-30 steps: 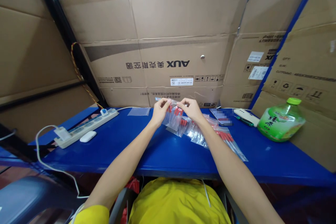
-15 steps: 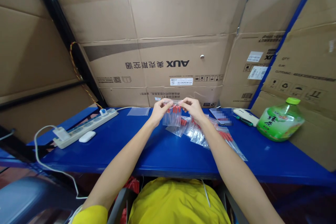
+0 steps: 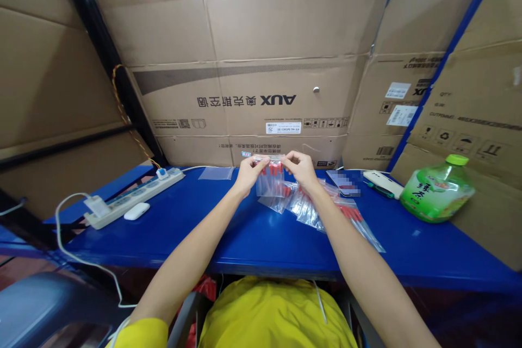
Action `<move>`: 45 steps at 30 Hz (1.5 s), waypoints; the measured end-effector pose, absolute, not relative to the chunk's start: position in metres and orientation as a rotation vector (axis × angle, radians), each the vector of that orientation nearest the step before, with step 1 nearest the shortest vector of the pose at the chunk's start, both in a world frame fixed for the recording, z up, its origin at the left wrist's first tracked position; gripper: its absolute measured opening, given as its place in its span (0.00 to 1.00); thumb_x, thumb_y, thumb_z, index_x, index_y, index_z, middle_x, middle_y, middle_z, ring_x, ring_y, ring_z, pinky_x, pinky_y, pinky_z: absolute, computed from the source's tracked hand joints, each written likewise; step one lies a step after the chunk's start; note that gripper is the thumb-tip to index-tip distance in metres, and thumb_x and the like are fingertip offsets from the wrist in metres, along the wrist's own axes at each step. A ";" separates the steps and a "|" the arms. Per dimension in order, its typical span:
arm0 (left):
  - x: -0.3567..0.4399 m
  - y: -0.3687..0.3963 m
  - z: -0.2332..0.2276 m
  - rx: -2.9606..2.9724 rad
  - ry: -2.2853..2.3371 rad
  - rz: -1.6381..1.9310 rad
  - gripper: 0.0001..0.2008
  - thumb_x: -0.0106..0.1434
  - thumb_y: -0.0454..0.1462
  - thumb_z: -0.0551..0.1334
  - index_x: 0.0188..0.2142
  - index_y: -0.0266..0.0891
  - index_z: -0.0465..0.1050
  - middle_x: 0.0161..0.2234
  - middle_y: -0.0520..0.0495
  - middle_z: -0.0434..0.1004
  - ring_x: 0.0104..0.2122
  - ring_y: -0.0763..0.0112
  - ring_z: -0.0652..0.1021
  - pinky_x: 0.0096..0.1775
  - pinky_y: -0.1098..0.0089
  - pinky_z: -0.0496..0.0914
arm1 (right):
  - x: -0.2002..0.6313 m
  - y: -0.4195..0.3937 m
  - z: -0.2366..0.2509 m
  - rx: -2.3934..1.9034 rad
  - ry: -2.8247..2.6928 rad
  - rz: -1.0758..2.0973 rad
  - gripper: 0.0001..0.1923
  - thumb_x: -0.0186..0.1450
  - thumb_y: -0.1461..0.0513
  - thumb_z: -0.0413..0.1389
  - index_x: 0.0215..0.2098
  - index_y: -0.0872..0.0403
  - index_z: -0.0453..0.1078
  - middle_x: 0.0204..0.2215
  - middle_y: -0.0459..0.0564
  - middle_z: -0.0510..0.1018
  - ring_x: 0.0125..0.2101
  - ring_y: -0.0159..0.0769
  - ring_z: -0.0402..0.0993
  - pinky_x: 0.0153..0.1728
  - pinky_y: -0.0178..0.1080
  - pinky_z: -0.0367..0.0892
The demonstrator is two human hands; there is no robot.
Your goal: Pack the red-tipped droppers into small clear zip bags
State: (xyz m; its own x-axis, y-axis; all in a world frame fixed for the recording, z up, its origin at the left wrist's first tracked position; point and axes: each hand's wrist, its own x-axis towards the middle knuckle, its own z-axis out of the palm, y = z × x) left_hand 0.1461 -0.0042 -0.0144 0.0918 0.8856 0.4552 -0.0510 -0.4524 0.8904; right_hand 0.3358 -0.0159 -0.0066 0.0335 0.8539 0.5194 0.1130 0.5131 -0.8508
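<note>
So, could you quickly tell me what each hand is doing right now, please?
Left hand: closed on the small clear bag.
Right hand: closed on the same bag.

The small bag (image 3: 269, 180) hangs above the table (image 3: 253, 239). Left of it lies the power strip (image 3: 134, 197). Right of it lies the bottle (image 3: 437, 190).

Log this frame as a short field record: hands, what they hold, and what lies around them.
left hand: pinches top left edge of small clear bag of red parts
right hand: pinches top right edge of same bag
bag position: lifted above blue table
beneath: pile of filled clear bags
left side: power strip, empty clear bag
right side: green tea bottle on its side, phone
</note>
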 end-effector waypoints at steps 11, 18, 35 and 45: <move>0.152 -0.006 -0.018 1.614 0.791 1.440 0.19 0.58 0.51 0.74 0.35 0.36 0.83 0.36 0.44 0.82 0.31 0.70 0.74 0.33 0.70 0.68 | 0.331 -0.017 -0.010 -0.864 -1.577 0.671 0.25 0.58 0.40 0.66 0.28 0.53 0.73 0.23 0.45 0.76 0.25 0.34 0.69 0.29 0.36 0.64; 0.148 -0.006 -0.014 1.440 0.787 1.474 0.20 0.57 0.53 0.73 0.36 0.38 0.81 0.34 0.48 0.79 0.34 0.67 0.77 0.35 0.69 0.73 | 0.336 -0.015 -0.007 -0.905 -1.464 0.720 0.21 0.56 0.43 0.67 0.28 0.52 0.74 0.23 0.44 0.74 0.23 0.32 0.64 0.25 0.36 0.61; 0.159 -0.005 -0.035 1.168 0.920 1.370 0.16 0.54 0.47 0.73 0.31 0.38 0.75 0.28 0.50 0.74 0.26 0.72 0.73 0.29 0.73 0.70 | 0.359 -0.019 -0.004 -0.919 -1.490 1.236 0.33 0.54 0.62 0.62 0.59 0.51 0.68 0.18 0.33 0.65 0.18 0.28 0.56 0.22 0.32 0.54; 0.160 0.000 -0.065 1.828 1.316 1.126 0.10 0.63 0.43 0.67 0.28 0.42 0.78 0.28 0.44 0.79 0.33 0.60 0.80 0.41 0.63 0.74 | 0.412 -0.035 0.022 -1.301 -1.930 0.472 0.14 0.69 0.54 0.57 0.44 0.51 0.80 0.28 0.46 0.80 0.29 0.37 0.73 0.33 0.37 0.64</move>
